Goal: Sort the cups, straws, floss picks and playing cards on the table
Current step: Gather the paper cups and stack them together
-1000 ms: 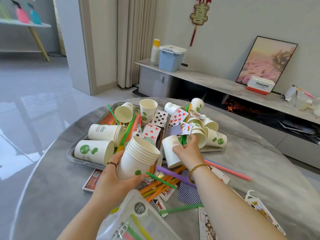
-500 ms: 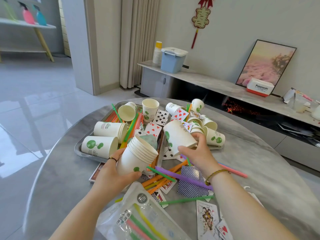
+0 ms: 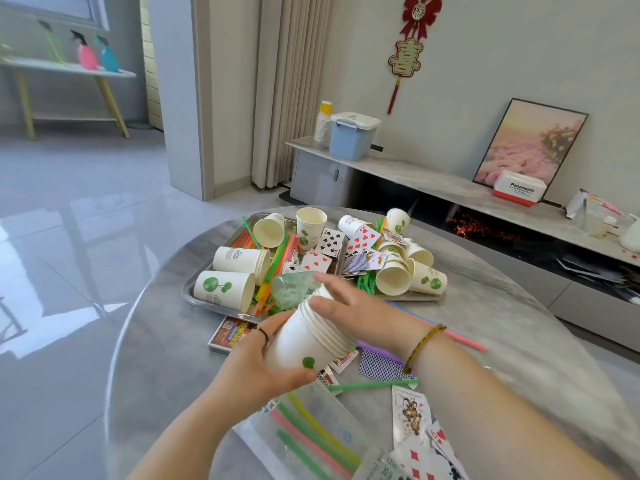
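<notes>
While left grip (image 3: 256, 365) clasps cup stack (image 3: 304, 341) | right grip (image 3: 353, 313) flat on rim | tray (image 3: 207, 308): cups (image 3: 225, 289), straws (image 3: 277, 261), cards (image 3: 332, 242)

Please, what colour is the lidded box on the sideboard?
The lidded plastic box is light blue, head view.

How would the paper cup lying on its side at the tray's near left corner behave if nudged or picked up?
The paper cup lies on its round side, so it would probably roll, curving because it tapers. It looks thin-walled, so it is likely very light and easily crushed. The tray rim may stop it.
</notes>
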A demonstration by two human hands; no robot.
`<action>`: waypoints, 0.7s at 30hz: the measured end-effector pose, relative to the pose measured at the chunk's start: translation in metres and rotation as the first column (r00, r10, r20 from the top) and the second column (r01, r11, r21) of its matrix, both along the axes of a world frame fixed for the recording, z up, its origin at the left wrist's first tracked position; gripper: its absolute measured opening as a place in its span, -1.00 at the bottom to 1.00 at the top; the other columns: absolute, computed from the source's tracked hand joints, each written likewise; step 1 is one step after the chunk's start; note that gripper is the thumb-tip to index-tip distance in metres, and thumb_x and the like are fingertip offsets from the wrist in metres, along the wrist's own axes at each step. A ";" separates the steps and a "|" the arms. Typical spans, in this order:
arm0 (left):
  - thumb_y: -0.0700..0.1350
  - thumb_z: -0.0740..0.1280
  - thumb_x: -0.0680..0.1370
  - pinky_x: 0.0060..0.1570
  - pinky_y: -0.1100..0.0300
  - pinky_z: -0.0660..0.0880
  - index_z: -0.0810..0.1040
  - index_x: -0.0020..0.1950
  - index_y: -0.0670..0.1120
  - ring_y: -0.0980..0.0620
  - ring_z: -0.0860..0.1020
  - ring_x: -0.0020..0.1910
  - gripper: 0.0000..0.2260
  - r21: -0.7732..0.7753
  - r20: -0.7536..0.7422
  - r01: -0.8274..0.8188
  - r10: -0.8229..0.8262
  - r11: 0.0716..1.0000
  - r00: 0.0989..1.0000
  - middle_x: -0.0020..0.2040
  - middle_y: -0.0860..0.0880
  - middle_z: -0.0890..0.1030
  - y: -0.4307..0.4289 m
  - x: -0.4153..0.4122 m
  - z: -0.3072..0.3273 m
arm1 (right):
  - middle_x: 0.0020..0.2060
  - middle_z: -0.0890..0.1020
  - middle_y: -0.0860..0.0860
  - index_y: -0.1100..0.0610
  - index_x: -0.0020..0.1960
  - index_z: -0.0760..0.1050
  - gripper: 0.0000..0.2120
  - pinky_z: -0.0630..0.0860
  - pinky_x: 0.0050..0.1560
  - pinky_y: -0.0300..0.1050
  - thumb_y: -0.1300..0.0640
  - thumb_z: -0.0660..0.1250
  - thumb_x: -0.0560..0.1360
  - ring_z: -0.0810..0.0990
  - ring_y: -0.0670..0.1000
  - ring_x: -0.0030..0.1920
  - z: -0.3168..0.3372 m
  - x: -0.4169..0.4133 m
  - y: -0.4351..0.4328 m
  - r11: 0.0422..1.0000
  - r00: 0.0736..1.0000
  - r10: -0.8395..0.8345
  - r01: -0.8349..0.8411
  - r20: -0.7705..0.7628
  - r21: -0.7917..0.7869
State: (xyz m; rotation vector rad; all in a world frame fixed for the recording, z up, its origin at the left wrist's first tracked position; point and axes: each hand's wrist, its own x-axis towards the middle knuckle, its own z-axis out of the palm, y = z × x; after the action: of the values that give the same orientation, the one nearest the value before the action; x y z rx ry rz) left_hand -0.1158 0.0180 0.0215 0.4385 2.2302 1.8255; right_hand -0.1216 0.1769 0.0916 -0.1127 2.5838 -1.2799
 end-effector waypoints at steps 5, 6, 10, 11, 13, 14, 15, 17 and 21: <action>-0.02 0.51 0.04 -0.33 0.51 0.42 0.35 -0.07 0.24 0.28 0.53 -0.18 -0.44 -0.007 0.036 -0.072 0.072 0.997 0.997 -0.10 0.23 0.50 -0.013 0.011 0.002 | 0.48 0.11 0.00 0.02 0.49 0.03 -0.46 0.09 0.37 -0.20 -0.05 0.09 0.56 0.09 -0.08 0.47 -0.009 0.007 -0.031 0.998 0.998 0.056 -0.056 -0.019 0.011; -0.10 0.54 0.12 -0.35 0.50 0.42 0.33 -0.07 0.24 0.26 0.51 -0.18 -0.45 -0.035 0.038 -0.074 0.075 0.997 0.996 -0.12 0.21 0.50 -0.015 0.013 0.002 | 0.48 0.11 0.00 0.03 0.49 0.02 -0.45 0.07 0.38 -0.19 -0.05 0.10 0.56 0.08 -0.07 0.47 -0.011 0.007 -0.036 0.996 0.997 0.078 -0.077 -0.022 0.034; -0.23 0.50 0.30 -0.26 0.37 0.42 0.31 0.02 0.22 0.18 0.51 -0.15 -0.47 -0.084 0.053 -0.175 0.180 0.981 0.982 -0.11 0.14 0.53 -0.038 0.007 -0.004 | 0.46 0.17 0.01 0.04 0.48 0.05 -0.46 0.14 0.36 -0.17 -0.04 0.11 0.56 0.18 -0.04 0.43 -0.013 -0.003 -0.057 0.997 0.996 0.056 -0.059 -0.075 -0.042; -0.24 0.50 0.31 -0.22 0.28 0.44 0.33 0.08 0.16 0.11 0.52 -0.15 -0.48 -0.067 0.072 -0.237 0.242 0.969 0.968 -0.11 0.10 0.53 -0.045 0.002 -0.005 | 0.44 0.21 0.01 0.05 0.47 0.08 -0.48 0.20 0.28 -0.22 -0.03 0.11 0.56 0.26 -0.05 0.37 -0.014 -0.008 -0.060 0.996 0.996 0.006 -0.014 -0.091 -0.092; -0.27 0.48 0.32 -0.15 0.15 0.43 0.33 0.13 0.06 0.04 0.49 -0.19 -0.49 -0.039 0.102 -0.381 0.383 0.924 0.918 -0.15 0.06 0.51 -0.060 -0.009 -0.010 | 0.39 0.27 0.02 0.07 0.45 0.14 -0.49 0.27 0.18 -0.21 0.00 0.17 0.55 0.34 -0.05 0.25 -0.021 -0.023 -0.064 0.988 0.987 -0.102 0.085 -0.127 -0.129; -0.28 0.47 0.33 -0.16 0.14 0.41 0.32 0.12 0.03 0.03 0.48 -0.21 -0.51 -0.022 0.116 -0.447 0.446 0.894 0.887 -0.17 0.05 0.50 -0.066 -0.015 -0.012 | 0.38 0.29 0.03 0.08 0.44 0.16 -0.48 0.30 0.22 -0.17 0.01 0.21 0.54 0.34 -0.02 0.27 -0.028 -0.031 -0.064 0.988 0.980 -0.138 0.127 -0.145 -0.083; -0.29 0.46 0.34 -0.17 0.15 0.39 0.31 0.12 0.01 0.01 0.48 -0.22 -0.52 -0.001 0.133 -0.505 0.501 0.863 0.855 -0.18 0.02 0.49 -0.072 -0.020 -0.014 | 0.39 0.29 0.04 0.08 0.43 0.16 -0.45 0.29 0.29 -0.12 0.03 0.26 0.51 0.31 0.01 0.33 -0.036 -0.039 -0.063 0.987 0.975 -0.157 0.159 -0.155 -0.005; -0.29 0.44 0.36 -0.25 0.18 0.37 0.29 0.11 0.01 0.03 0.46 -0.24 -0.53 0.041 0.167 -0.598 0.584 0.801 0.794 -0.18 0.01 0.47 -0.081 -0.030 -0.018 | 0.40 0.27 0.05 0.08 0.44 0.15 -0.38 0.23 0.36 -0.08 0.04 0.33 0.47 0.24 0.05 0.39 -0.051 -0.055 -0.066 0.976 0.978 -0.144 0.166 -0.149 0.143; -0.29 0.43 0.38 -0.33 0.22 0.30 0.26 0.12 0.03 0.19 0.40 -0.28 -0.53 0.119 0.225 -0.667 0.634 0.736 0.740 -0.23 0.11 0.42 -0.084 -0.042 -0.024 | 0.37 0.28 0.05 0.10 0.44 0.13 -0.31 0.21 0.34 -0.10 0.03 0.38 0.42 0.22 0.09 0.38 -0.066 -0.080 -0.079 0.945 0.979 -0.069 0.125 -0.191 0.302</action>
State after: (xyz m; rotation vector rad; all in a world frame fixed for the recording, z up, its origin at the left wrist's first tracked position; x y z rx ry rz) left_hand -0.1581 -0.0663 -0.0026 -0.5559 2.2536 2.3012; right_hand -0.2017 0.0984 0.0257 -0.0408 2.9439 -0.9070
